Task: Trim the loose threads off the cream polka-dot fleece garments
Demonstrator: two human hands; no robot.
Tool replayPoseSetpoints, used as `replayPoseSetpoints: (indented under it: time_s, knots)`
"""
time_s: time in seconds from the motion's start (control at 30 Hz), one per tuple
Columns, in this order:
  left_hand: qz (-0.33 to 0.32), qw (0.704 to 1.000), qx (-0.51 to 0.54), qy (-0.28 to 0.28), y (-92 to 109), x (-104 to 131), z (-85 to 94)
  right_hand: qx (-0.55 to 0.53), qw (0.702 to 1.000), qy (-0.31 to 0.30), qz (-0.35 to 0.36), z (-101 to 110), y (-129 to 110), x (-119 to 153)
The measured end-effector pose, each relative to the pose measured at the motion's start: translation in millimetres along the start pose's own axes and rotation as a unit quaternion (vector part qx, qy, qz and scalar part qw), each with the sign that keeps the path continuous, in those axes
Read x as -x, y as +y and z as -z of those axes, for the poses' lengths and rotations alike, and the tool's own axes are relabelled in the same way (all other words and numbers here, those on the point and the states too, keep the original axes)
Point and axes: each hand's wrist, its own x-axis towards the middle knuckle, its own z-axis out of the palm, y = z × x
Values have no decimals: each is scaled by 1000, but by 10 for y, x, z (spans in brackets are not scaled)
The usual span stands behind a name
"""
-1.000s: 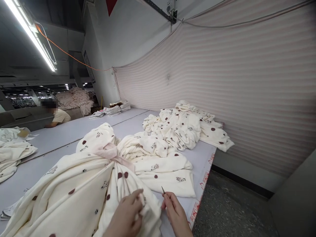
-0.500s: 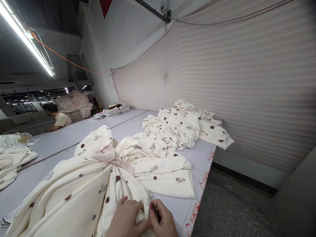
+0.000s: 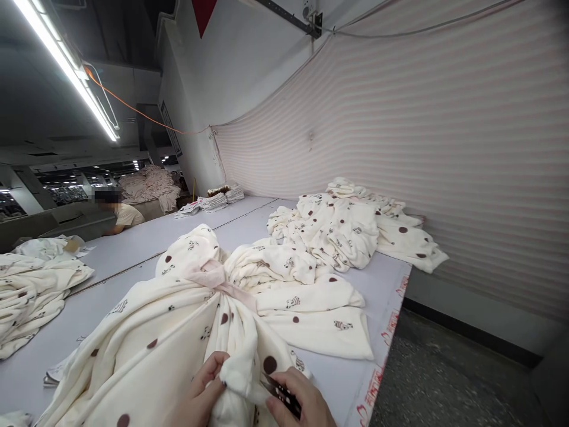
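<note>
A cream fleece garment [image 3: 146, 350] with brown dots and small animal prints lies gathered across the near part of the table, a pale pink band [image 3: 208, 276] at its pinched middle. My left hand [image 3: 205, 388] pinches a fold of this fleece at the bottom centre. Just right of it, my right hand [image 3: 302, 398] is closed round small dark scissors [image 3: 284, 396], their tips pointing up and left beside the fold. A sleeve-like part [image 3: 320, 332] of the cream fleece stretches to the right.
More cream fleece [image 3: 338, 228] is heaped at the table's back right, another pile [image 3: 31, 290] at the left. Folded cloth stacks [image 3: 213, 201] stand at the far edge. A person [image 3: 128, 216] leans at the far left. The table's right edge [image 3: 382, 356] carries red-printed tape.
My hands have moved apart, and a fold of fleece now shows between them. The view has turned slightly left, so the table and piles appear farther right.
</note>
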Motion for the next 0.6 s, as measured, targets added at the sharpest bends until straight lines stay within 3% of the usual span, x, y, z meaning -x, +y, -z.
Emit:
replayPoseSetpoints:
  time_s: [0.1, 0.23, 0.5, 0.6]
  knots:
    - [-9, 997, 77, -5, -55, -9, 30, 25, 999, -25, 30, 40, -125, -26]
    - [-8, 994, 106, -5, -47, -5, 4, 31, 996, -75, 41, -3, -200, -58]
    - [-8, 993, 116, 19, -32, -13, -15, 24, 997, -56, 54, -159, -208, -144]
    - [-16, 994, 107, 30, -48, -22, -16, 13, 1000, -12, 26, -228, -156, -117]
